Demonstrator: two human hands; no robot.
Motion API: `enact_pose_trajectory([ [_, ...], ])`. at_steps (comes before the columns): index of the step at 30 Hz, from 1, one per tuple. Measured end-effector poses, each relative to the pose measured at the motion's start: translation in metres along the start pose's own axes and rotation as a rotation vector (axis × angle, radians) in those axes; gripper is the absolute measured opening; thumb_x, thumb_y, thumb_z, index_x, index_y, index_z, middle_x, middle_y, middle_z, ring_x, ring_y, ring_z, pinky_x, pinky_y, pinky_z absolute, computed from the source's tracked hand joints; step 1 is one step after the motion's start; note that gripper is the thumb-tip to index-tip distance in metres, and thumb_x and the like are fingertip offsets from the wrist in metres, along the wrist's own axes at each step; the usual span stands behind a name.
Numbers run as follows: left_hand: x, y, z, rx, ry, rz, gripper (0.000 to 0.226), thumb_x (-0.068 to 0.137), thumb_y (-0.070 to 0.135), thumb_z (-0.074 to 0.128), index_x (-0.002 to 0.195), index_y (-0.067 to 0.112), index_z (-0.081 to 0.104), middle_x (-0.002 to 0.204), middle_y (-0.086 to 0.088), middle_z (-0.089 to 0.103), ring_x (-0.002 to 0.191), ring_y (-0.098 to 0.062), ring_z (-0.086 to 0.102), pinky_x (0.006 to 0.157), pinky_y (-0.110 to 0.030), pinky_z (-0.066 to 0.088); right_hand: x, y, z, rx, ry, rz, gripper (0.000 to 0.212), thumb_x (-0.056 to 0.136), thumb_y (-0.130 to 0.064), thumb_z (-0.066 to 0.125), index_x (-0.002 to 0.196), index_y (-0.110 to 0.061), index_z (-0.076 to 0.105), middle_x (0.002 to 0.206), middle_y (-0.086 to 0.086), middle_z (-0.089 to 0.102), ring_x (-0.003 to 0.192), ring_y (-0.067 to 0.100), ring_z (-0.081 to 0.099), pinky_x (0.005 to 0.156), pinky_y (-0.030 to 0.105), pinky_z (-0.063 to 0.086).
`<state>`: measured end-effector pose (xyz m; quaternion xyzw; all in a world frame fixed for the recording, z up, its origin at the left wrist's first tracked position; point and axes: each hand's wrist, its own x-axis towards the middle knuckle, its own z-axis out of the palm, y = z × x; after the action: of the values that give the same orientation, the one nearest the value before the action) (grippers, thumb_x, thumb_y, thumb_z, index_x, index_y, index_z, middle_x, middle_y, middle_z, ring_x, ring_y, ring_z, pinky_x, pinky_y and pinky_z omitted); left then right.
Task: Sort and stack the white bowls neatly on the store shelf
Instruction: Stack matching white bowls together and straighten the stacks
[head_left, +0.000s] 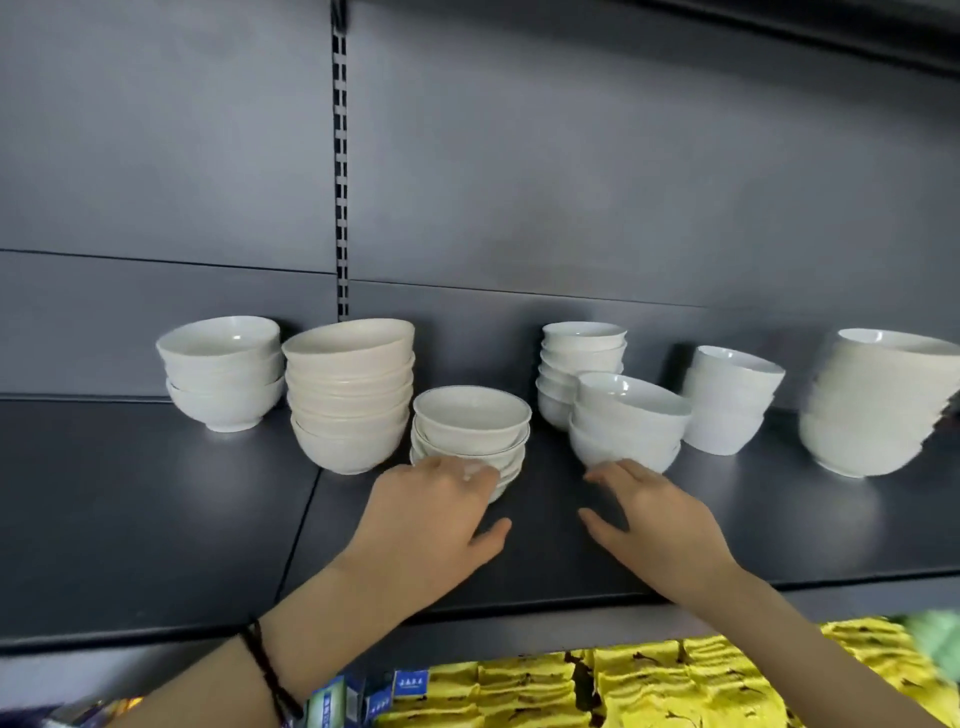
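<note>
My left hand (431, 512) lies spread and empty on the dark shelf (156, 519), its fingertips (470, 470) touching the foot of the small rimmed stack (470, 436), nothing gripped. My right hand (654, 512) is open too, fingers reaching toward the base of the leaning stack (626, 423), just short of it or barely touching; I cannot tell which.

I judge the step is squaring these two front piles. The leaning stack's top bowl sits tilted, so I should cup the pile low on both sides, steady the top with a thumb and let the bowls settle before sliding anything. Pushing only at the foot could tip the upper bowls off.

Beyond them, the tall cream stack (350, 395) stands just beside the small rimmed stack, with the three-bowl stack (223, 371) further left against the back panel (519, 182). Behind the leaning pile is the back stack (579, 364), then the tilted white stack (727, 400), and the large stack (878, 405) well apart at the far right. Like sizes should merge.
</note>
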<state>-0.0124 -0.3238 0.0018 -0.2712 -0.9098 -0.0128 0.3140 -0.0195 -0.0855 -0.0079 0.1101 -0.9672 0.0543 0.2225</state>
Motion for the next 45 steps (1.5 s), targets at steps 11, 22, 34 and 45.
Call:
enact_pose_trajectory([
  [11,0.080,0.078,0.046,-0.491,-0.274,-0.268,0.104,0.087,0.058,0.055,0.148,0.028,-0.023,0.162,0.000,0.003,0.144,-0.016,0.026,0.111,-0.028,0.030,0.012,0.108,0.003,0.490,-0.006,0.194,0.067,0.076,-0.049,0.074,0.128,-0.031,0.035,0.117,-0.013,0.052,0.105,0.007,0.054,0.084,0.026,0.046],
  [22,0.132,0.077,0.102,-1.431,0.016,-0.474,0.101,0.065,0.043,0.083,0.137,0.057,0.014,0.140,0.018,0.047,0.125,0.003,0.048,0.106,-0.028,0.042,0.053,0.123,0.022,1.282,-0.136,0.097,0.114,0.062,-0.040,0.083,0.140,-0.057,0.003,0.145,-0.023,0.040,0.127,-0.003,0.049,0.096,0.019,0.048],
  [34,0.129,0.079,0.095,-1.411,-0.004,-0.390,0.101,0.070,0.020,0.084,0.141,0.047,0.018,0.135,0.028,0.048,0.130,0.003,0.043,0.103,-0.022,0.041,0.048,0.118,0.021,1.217,-0.082,0.124,0.118,0.049,-0.041,0.089,0.142,-0.049,0.016,0.139,-0.023,0.044,0.125,-0.002,0.047,0.099,0.019,0.048],
  [45,0.078,0.088,0.028,-1.430,-0.028,-0.246,0.085,0.077,0.004,0.075,0.128,0.046,0.022,0.109,0.053,0.046,0.114,0.023,0.044,0.085,-0.003,0.041,-0.009,0.073,-0.025,1.105,0.032,0.128,0.116,0.045,-0.050,0.092,0.141,-0.046,0.028,0.131,-0.021,0.056,0.123,0.004,0.054,0.099,0.033,0.051],
])
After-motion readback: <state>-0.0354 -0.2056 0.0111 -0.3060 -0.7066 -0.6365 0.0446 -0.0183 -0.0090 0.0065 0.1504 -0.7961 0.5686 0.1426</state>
